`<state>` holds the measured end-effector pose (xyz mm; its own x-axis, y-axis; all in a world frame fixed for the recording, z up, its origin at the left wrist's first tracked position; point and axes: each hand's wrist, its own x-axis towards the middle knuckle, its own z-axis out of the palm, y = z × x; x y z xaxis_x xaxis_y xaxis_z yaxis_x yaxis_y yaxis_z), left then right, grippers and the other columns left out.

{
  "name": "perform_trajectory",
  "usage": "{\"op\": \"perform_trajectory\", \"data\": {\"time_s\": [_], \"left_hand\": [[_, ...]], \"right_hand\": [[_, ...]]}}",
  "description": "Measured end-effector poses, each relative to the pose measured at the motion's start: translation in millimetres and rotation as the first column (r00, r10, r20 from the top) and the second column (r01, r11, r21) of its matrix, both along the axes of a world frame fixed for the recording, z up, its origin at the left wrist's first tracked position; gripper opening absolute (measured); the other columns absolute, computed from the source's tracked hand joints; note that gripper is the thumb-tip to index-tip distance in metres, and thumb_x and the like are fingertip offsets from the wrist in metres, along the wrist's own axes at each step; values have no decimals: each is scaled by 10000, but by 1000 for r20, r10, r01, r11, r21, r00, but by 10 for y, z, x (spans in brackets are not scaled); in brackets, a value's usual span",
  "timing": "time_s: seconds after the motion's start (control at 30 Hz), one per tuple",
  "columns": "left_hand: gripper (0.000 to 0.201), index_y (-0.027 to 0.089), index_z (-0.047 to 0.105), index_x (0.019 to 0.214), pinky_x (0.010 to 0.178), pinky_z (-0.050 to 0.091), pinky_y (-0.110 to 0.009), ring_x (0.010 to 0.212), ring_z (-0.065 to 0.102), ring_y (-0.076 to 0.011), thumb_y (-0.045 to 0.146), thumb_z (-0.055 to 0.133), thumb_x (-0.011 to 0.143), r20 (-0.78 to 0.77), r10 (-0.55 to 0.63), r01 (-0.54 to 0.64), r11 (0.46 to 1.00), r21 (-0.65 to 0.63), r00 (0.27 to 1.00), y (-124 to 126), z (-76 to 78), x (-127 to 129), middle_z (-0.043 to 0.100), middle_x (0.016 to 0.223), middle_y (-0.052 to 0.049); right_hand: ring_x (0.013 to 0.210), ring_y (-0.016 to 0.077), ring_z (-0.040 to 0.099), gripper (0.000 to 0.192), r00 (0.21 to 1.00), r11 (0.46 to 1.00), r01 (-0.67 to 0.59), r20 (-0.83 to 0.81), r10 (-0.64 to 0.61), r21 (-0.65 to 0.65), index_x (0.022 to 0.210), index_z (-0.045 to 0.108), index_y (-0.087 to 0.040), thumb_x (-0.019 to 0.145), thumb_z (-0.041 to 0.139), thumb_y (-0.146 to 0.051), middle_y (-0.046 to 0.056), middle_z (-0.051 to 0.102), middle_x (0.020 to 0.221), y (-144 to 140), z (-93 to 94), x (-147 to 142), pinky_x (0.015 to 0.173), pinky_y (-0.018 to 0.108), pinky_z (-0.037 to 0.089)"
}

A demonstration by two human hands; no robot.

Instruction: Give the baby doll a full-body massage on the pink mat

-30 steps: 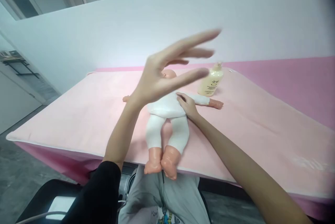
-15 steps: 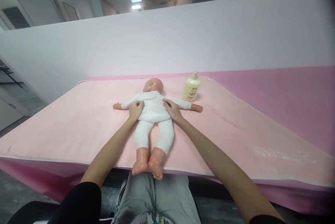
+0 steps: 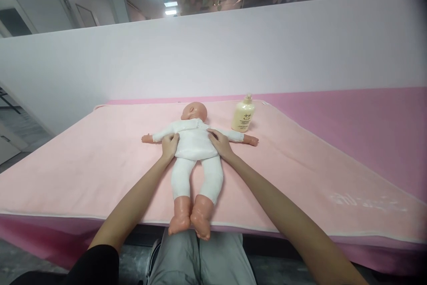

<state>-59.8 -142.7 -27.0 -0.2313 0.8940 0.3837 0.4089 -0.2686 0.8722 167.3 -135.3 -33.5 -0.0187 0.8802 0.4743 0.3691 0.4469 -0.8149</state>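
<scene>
A baby doll [image 3: 194, 145] in a white suit lies face down on a pink padded table [image 3: 100, 151], arms spread, bare feet over the near edge. My left hand [image 3: 169, 145] rests flat against the doll's left side under its arm. On the other side of the torso my right hand [image 3: 219, 143] lies the same way. Both hands touch the doll's sides with fingers together; neither lifts it.
A cream pump bottle [image 3: 243, 115] stands upright just beyond the doll's right arm. A pale partition wall [image 3: 233, 49] runs behind the table. My grey-trousered legs [image 3: 200, 260] are under the near edge.
My left hand came down from in front of the camera onto the doll's left side. My right hand stayed on the doll. The view pulled back and steadied.
</scene>
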Motion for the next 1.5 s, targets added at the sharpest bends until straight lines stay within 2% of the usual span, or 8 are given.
{"op": "perform_trajectory", "data": {"time_s": [0.43, 0.67, 0.83, 0.93, 1.03, 1.17, 1.33, 1.5], "left_hand": [[343, 194, 398, 525, 572, 268, -267, 566, 361, -119, 368, 476, 810, 5, -30, 30, 999, -24, 1000, -5, 15, 4, 367, 524, 37], [321, 202, 525, 603, 670, 336, -295, 648, 508, -187, 433, 508, 825, -248, 41, -69, 992, -103, 968, -145, 191, -37, 583, 638, -40], [364, 194, 560, 640, 773, 390, -334, 787, 585, -248, 522, 559, 799, -188, -20, -13, 985, -173, 982, -159, 217, -66, 633, 712, -80], [341, 179, 589, 728, 821, 424, -340, 902, 601, -254, 516, 637, 753, 57, -113, 121, 977, -174, 992, -142, 177, -35, 668, 838, -84], [362, 186, 603, 948, 896, 460, -344, 1061, 594, -248, 462, 696, 733, 386, -247, 316, 941, -124, 889, -152, 145, 38, 663, 1068, -90], [516, 220, 522, 1140, 944, 492, -368, 1118, 597, -237, 366, 754, 703, 633, -307, 464, 881, -94, 711, -208, 152, 151, 609, 1241, -93], [548, 223, 509, 1185, 914, 519, -397, 1029, 644, -243, 306, 740, 695, 837, -229, 547, 832, -96, 496, -228, 210, 217, 651, 1167, -86], [424, 172, 579, 1040, 886, 522, -433, 962, 666, -273, 527, 405, 886, 964, 12, 508, 848, -150, 265, -167, 226, 211, 700, 937, -104]], "right_hand": [[1161, 230, 589, 348, 1000, 1000, 15, 5, -15, 6, 1084, 674, -208, 834, 491, -367, 65, 667, 1214, 17, -25, 11, 1068, 444, 401], [1163, 240, 586, 373, 1000, 1000, 11, 4, -11, -5, 1090, 670, -188, 828, 482, -375, 83, 662, 1220, -6, -21, 2, 1070, 452, 393], [1086, 243, 616, 340, 998, 998, 26, 47, -29, 50, 1062, 673, -201, 812, 488, -341, 76, 684, 1163, 2, 35, 26, 1019, 452, 437], [1022, 245, 632, 339, 991, 985, 129, 11, -132, 117, 1049, 668, -184, 796, 475, -303, 95, 694, 1109, 134, 147, 23, 961, 433, 477], [1077, 250, 606, 375, 969, 969, 234, -96, -227, 73, 1088, 643, -156, 792, 458, -293, 126, 667, 1156, 398, 285, -40, 997, 422, 449], [1202, 282, 532, 496, 949, 952, 265, -135, -285, -151, 1234, 553, -145, 778, 515, -336, 164, 578, 1307, 838, 417, -205, 1059, 449, 376], [1278, 325, 475, 728, 937, 910, 230, -175, -303, -345, 1399, 382, -96, 791, 539, -465, 224, 468, 1408, 1210, 483, -404, 1078, 464, 352], [1289, 338, 458, 856, 903, 895, 177, -295, -313, -409, 1413, 342, -100, 744, 586, -576, 234, 447, 1412, 1403, 490, -496, 1087, 467, 354]]}}
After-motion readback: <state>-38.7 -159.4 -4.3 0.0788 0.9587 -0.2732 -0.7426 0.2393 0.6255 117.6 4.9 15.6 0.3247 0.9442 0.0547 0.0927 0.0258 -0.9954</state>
